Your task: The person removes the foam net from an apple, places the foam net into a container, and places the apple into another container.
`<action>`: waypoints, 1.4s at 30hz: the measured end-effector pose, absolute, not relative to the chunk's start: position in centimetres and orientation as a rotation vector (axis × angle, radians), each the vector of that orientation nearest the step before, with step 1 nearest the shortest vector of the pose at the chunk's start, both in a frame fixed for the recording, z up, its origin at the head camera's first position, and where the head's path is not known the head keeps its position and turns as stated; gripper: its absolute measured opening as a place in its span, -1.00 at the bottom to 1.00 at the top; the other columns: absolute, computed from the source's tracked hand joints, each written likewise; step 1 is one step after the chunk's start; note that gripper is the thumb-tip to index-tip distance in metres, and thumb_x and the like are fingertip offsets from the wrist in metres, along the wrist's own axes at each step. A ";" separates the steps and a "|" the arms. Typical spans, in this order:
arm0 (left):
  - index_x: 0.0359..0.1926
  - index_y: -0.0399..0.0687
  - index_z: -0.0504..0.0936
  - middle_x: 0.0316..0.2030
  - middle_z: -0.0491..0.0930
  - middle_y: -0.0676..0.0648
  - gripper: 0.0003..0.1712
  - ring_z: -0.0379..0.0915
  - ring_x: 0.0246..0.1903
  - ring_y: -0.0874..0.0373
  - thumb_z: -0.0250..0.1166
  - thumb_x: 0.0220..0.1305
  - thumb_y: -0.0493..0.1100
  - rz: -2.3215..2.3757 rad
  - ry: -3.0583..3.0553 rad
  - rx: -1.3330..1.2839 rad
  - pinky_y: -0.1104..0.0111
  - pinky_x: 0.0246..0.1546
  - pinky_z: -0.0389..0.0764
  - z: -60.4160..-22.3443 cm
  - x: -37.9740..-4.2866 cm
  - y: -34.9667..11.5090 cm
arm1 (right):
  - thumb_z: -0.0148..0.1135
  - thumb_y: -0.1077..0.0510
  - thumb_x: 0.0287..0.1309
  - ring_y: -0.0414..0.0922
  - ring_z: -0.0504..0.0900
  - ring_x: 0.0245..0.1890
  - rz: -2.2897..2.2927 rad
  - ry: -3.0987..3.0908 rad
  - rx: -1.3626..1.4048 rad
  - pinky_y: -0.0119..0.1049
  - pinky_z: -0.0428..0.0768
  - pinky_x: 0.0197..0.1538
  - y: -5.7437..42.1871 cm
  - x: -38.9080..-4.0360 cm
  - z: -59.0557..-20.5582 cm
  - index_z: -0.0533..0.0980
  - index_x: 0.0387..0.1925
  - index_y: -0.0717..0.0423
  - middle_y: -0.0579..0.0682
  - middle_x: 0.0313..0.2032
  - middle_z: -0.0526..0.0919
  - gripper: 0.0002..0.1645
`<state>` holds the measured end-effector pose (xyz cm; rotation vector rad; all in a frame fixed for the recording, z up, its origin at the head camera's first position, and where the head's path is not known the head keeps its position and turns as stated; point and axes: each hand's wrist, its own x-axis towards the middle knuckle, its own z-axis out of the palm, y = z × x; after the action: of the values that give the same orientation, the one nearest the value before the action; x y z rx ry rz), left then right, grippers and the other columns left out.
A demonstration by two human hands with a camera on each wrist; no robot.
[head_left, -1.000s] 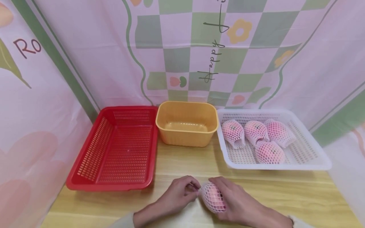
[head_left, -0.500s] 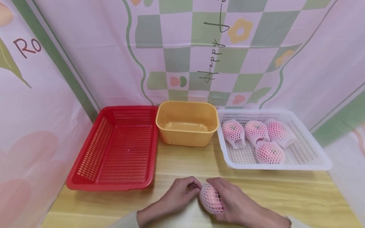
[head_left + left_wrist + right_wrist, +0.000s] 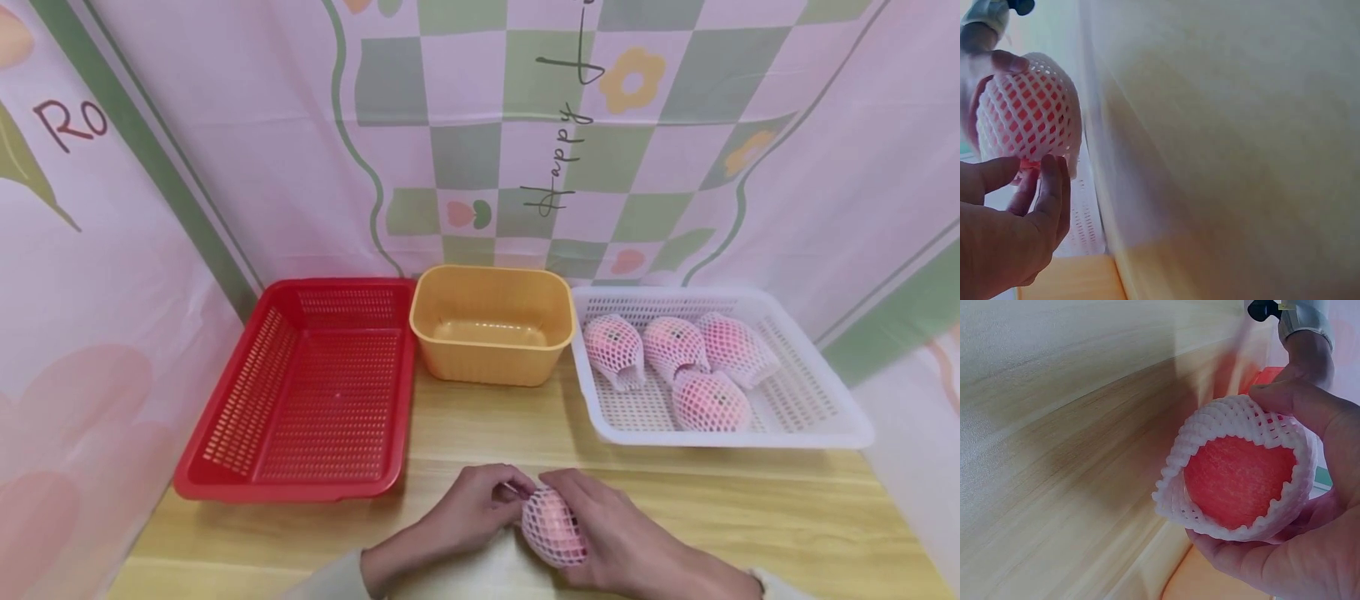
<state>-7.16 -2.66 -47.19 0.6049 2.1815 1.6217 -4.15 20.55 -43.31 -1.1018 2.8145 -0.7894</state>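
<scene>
A round red fruit point(image 3: 1241, 478) sits in a white foam net sleeve point(image 3: 551, 533), just above the table at the front. My right hand point(image 3: 626, 537) grips it from the right side, thumb and fingers curled round the sleeve. In the right wrist view the sleeve gapes at one end and bares the fruit's red skin. At the opposite end, my left hand point(image 3: 476, 508) pinches the sleeve's edge with thumb and fingertips. The left wrist view shows these fingertips point(image 3: 1050, 164) right at the edge, with a little red showing between them.
Behind the hands stand a red basket point(image 3: 401, 433) at left, a yellow bin point(image 3: 491, 362) in the middle and a white basket point(image 3: 795, 400) at right. Several net-wrapped fruits point(image 3: 712, 402) lie in the white basket. A patterned cloth point(image 3: 465, 150) hangs behind.
The left hand has shifted slightly right, closer to the fruit, and the pulled-out sleeve end between them has shortened. The fruit has turned a little in the right hand and moved slightly left.
</scene>
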 end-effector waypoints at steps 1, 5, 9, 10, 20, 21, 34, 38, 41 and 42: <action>-0.04 -0.16 0.76 -0.14 0.78 0.00 -0.76 0.64 -0.22 0.41 0.40 0.29 -0.42 1.612 2.179 0.607 0.53 -0.11 0.68 -47.1 -7.2 -2.7 | 0.76 0.05 -0.37 -0.10 0.67 0.10 -0.789 2.808 -1.099 -0.08 0.74 0.10 20.6 -4.2 -43.3 0.46 0.31 0.05 -0.12 0.16 0.63 0.09; 0.03 -0.15 0.76 -0.09 0.79 0.02 -0.71 0.67 -0.16 0.39 0.45 0.29 -0.36 1.591 2.130 0.602 0.54 -0.07 0.67 -46.9 -7.2 -2.9 | 0.76 0.03 -0.38 -0.06 0.67 0.09 -0.766 2.798 -1.090 -0.05 0.74 0.08 20.7 -4.3 -43.3 0.45 0.32 0.12 -0.07 0.17 0.62 0.12; 0.09 -0.19 0.73 -0.05 0.78 0.02 -0.61 0.69 -0.12 0.35 0.50 0.23 -0.37 1.594 2.056 0.585 0.55 -0.08 0.68 -46.6 -7.2 -3.0 | 0.76 0.01 -0.36 -0.05 0.68 0.09 -0.765 2.807 -1.091 -0.06 0.74 0.09 20.7 -4.2 -43.4 0.45 0.32 0.17 -0.05 0.16 0.63 0.12; 0.11 -0.21 0.72 -0.05 0.78 0.01 -0.59 0.70 -0.12 0.35 0.51 0.22 -0.37 1.595 2.045 0.586 0.54 -0.08 0.69 -46.6 -7.2 -3.0 | 0.77 0.01 -0.36 -0.05 0.69 0.09 -0.771 2.811 -1.094 -0.06 0.74 0.09 20.7 -4.2 -43.4 0.46 0.32 0.17 -0.05 0.16 0.64 0.11; 0.26 -0.32 0.61 -0.01 0.76 -0.05 -0.35 0.67 -0.12 0.39 0.56 0.11 -0.42 1.524 2.047 0.606 0.53 -0.03 0.68 -45.9 -7.1 -2.8 | 0.75 -0.04 -0.27 0.02 0.69 0.13 -0.767 2.827 -1.079 -0.02 0.74 0.12 20.4 -4.1 -43.2 0.42 0.38 0.23 0.04 0.20 0.64 0.15; 0.27 -0.32 0.60 0.01 0.76 -0.06 -0.33 0.67 -0.11 0.39 0.57 0.10 -0.42 1.513 2.049 0.608 0.53 -0.01 0.67 -45.9 -7.0 -2.7 | 0.75 -0.04 -0.26 0.02 0.69 0.14 -0.766 2.827 -1.072 -0.01 0.74 0.12 20.3 -4.1 -43.2 0.42 0.39 0.24 0.05 0.20 0.64 0.16; 0.38 -0.25 0.51 0.15 0.71 -0.02 -0.10 0.61 0.03 0.41 0.59 -0.05 -0.47 1.383 2.102 0.693 0.53 0.13 0.59 -46.0 -7.0 -2.6 | 0.76 -0.09 -0.23 0.17 0.71 0.13 -0.741 2.847 -1.112 0.05 0.74 0.11 20.1 -3.9 -43.2 0.35 0.43 0.41 0.27 0.26 0.61 0.27; 0.38 -0.16 0.53 0.13 0.70 0.08 -0.09 0.56 0.05 0.44 0.64 -0.06 -0.34 1.270 2.225 0.821 0.52 0.14 0.56 -46.1 -7.1 -2.5 | 0.77 -0.10 -0.24 0.15 0.71 0.13 -0.753 2.859 -1.112 0.02 0.74 0.10 19.8 -3.8 -43.2 0.35 0.42 0.42 0.29 0.24 0.62 0.28; 0.37 -0.10 0.52 0.13 0.69 0.10 -0.09 0.53 0.05 0.44 0.66 -0.06 -0.23 1.204 2.300 0.915 0.53 0.13 0.54 -46.1 -7.0 -2.5 | 0.76 -0.16 -0.17 0.17 0.70 0.16 -0.780 2.846 -1.100 0.03 0.74 0.12 19.6 -3.7 -43.1 0.34 0.43 0.44 0.33 0.25 0.61 0.29; 0.38 -0.10 0.51 0.13 0.69 0.09 -0.08 0.53 0.06 0.44 0.67 -0.06 -0.20 1.191 2.311 0.929 0.53 0.13 0.54 -46.1 -7.0 -2.6 | 0.74 -0.19 -0.14 0.17 0.69 0.17 -0.784 2.841 -1.098 0.03 0.73 0.13 19.6 -3.7 -43.1 0.33 0.44 0.44 0.34 0.26 0.60 0.29</action>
<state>-7.00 -2.57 -46.08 0.9294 2.3108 1.1910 -3.68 19.59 -43.13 -1.0980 2.8412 -0.7839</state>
